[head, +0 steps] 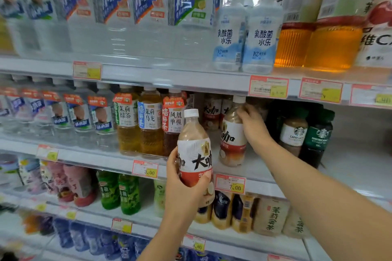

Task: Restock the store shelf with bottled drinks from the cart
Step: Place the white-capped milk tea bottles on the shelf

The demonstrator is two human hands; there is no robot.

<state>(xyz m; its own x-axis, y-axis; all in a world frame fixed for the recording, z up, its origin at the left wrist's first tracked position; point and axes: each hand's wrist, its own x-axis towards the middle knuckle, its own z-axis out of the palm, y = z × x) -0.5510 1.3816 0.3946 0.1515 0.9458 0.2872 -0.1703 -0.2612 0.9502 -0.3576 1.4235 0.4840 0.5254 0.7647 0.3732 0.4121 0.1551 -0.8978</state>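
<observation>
My left hand (pixel 182 186) grips a milk-coffee bottle (pixel 194 150) with a white cap and white-and-red label, held upright in front of the middle shelf (pixel 89 154). My right hand (pixel 253 125) reaches into that shelf and grips the shoulder of a second, matching bottle (pixel 232 137), which stands on the shelf board just under the shelf above. More bottles of the same drink (pixel 212 112) stand behind, deeper in the row. The cart is out of view.
Tea bottles (pixel 148 120) stand left of the coffee row, dark Starbucks bottles (pixel 305 133) to its right. Bare shelf board shows at the far right (pixel 356 165). Large water bottles (pixel 118 10) fill the top shelf; green and juice bottles (pixel 118 193) sit below.
</observation>
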